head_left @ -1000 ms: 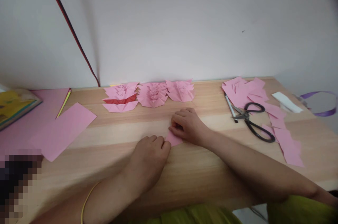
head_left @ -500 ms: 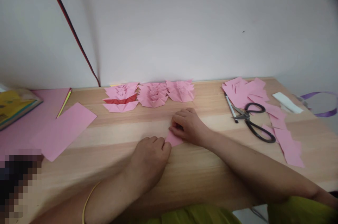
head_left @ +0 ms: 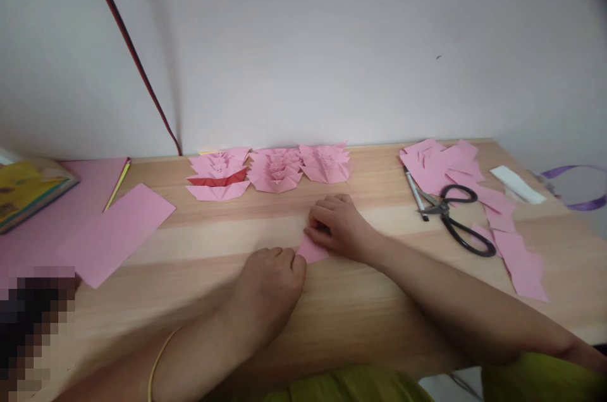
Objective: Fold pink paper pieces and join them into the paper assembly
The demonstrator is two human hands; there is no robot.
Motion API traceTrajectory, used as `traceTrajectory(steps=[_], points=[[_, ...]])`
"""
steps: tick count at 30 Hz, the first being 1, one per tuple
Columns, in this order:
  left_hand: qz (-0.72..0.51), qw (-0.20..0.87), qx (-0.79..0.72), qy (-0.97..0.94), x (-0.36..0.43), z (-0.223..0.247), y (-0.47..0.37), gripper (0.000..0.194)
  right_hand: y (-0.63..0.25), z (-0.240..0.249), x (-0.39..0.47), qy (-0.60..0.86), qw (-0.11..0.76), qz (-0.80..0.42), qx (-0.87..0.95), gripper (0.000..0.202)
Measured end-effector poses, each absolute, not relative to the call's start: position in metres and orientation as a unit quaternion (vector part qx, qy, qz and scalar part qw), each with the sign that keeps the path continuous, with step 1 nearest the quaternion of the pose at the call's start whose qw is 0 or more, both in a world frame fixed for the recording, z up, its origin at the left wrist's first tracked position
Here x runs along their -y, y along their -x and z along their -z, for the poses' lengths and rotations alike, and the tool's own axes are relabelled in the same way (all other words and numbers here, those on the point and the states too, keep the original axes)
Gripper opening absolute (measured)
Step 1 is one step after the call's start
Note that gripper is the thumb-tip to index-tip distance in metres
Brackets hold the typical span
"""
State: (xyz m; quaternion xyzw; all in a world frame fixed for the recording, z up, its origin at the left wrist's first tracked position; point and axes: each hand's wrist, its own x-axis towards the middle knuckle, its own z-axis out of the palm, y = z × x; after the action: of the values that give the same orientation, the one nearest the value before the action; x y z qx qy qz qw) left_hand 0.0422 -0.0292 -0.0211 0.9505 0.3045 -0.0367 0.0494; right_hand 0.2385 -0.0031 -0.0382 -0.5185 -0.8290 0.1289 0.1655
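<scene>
A small piece of pink paper (head_left: 313, 251) lies on the table between my two hands, partly covered by them. My left hand (head_left: 275, 279) has its fingers curled and closed at the paper's left corner. Across from it, my right hand (head_left: 336, 225) grips the upper right part of the paper, thumb and fingers pressed together. Beyond the hands, folded pink paper pieces (head_left: 275, 171) stand in three overlapping rows near the wall, with one red folded piece (head_left: 217, 181) in the left row.
Black-handled scissors (head_left: 443, 207) and a pen (head_left: 416, 193) lie at right beside loose pink paper pieces (head_left: 516, 263). A white strip (head_left: 516, 184) sits farther right. At left are a large pink sheet (head_left: 128, 231), a yellow pencil (head_left: 117, 184) and a yellow book (head_left: 28, 190).
Hardly anything differs. My left hand has shifted very slightly left along the paper's edge, and the whole view has moved a touch.
</scene>
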Motion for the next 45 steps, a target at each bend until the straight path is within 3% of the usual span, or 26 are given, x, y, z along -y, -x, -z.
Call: traceTrajectory(steps=[15,34,45], points=[[-0.055,0.055,-0.337,-0.938,0.02,0.03,-0.045,0.018,-0.239,0.04,0.003,0.512,0.173,-0.128,0.831,0.016],[-0.052,0.072,-0.341,-0.936,0.017,0.031,-0.045,0.021,-0.242,0.039,0.005,0.506,0.188,-0.147,0.829,0.013],[-0.012,0.112,-0.354,-0.928,0.017,0.026,-0.044,0.025,-0.247,0.034,0.005,0.477,0.163,-0.16,0.849,0.033]])
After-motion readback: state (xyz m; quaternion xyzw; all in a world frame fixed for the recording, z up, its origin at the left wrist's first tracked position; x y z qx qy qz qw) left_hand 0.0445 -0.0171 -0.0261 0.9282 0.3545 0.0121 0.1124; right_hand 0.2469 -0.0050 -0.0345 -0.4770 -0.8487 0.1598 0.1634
